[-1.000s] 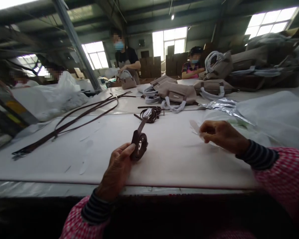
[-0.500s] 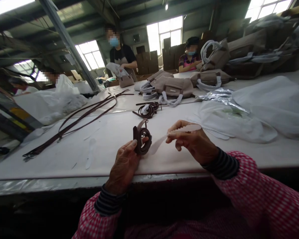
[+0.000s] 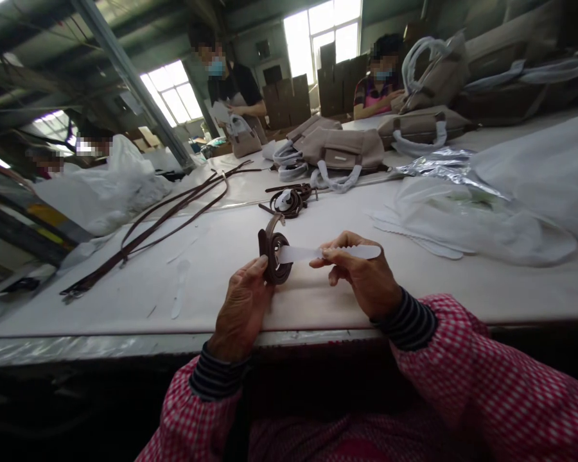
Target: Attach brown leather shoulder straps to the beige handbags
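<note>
A coiled brown strap (image 3: 280,272) stands on edge in my left hand (image 3: 243,306), which is closed around its left side. Its loose end with a metal clasp sticks up toward the back. Between thumb and fingers, my right hand (image 3: 359,273) pinches a white strip with a notched edge (image 3: 302,254). The strip's left end reaches into the opening of the coil; how deep it goes is hidden. Just beyond lies another coiled brown strap (image 3: 293,200) with a white strip around it.
Long brown straps (image 3: 171,221) lie across the left of the table (image 3: 125,314). More white strips (image 3: 426,237) rest at right beside a plastic bag (image 3: 486,224). Beige handbags (image 3: 344,151) with wrapped handles sit at the back. Co-workers (image 3: 241,96) are at the far side.
My right hand has moved left, bringing the white strip's end from beside the coiled strap into its opening. My left hand keeps its hold. The camera view has shifted slightly.
</note>
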The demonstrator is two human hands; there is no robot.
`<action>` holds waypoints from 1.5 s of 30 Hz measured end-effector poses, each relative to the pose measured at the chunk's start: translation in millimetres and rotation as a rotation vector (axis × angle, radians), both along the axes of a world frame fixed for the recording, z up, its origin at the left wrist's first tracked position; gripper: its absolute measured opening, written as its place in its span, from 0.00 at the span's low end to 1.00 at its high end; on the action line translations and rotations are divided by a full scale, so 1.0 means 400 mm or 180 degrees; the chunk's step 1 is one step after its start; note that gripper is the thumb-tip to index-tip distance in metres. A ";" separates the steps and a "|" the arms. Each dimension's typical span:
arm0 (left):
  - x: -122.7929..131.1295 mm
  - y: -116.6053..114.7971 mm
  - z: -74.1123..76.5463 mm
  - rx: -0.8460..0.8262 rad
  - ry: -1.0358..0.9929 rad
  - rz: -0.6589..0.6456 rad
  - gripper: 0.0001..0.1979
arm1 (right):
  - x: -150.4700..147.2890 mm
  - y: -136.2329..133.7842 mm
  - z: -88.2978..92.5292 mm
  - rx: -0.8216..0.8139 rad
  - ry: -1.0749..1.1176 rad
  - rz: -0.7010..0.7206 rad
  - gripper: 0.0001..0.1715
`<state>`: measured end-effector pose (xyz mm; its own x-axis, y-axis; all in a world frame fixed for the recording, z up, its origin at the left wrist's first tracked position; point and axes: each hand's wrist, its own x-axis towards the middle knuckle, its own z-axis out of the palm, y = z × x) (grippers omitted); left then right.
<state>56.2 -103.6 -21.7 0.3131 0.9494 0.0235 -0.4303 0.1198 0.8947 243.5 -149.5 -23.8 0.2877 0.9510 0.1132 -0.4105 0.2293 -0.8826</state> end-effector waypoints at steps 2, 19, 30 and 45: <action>0.004 0.000 0.002 0.0063 0.0057 -0.0028 0.11 | -0.017 0.003 -0.001 0.0065 0.0018 0.0136 0.18; 0.025 0.032 -0.017 0.3043 0.4258 0.0709 0.05 | 0.031 -0.015 -0.023 0.0332 -0.4141 0.0218 0.18; 0.031 0.032 -0.045 0.3131 0.4307 0.0551 0.07 | 0.006 0.084 -0.012 -0.0791 -0.1259 0.1039 0.15; 0.021 0.051 -0.004 0.2139 0.3719 0.0604 0.09 | 0.002 0.129 -0.011 -0.0678 -0.1295 0.1289 0.14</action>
<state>64.7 -83.1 -23.4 0.3358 0.8902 0.3078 0.6512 -0.4555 0.6070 244.3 -98.0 -28.4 -0.1278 0.9896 -0.0666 -0.0485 -0.0733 -0.9961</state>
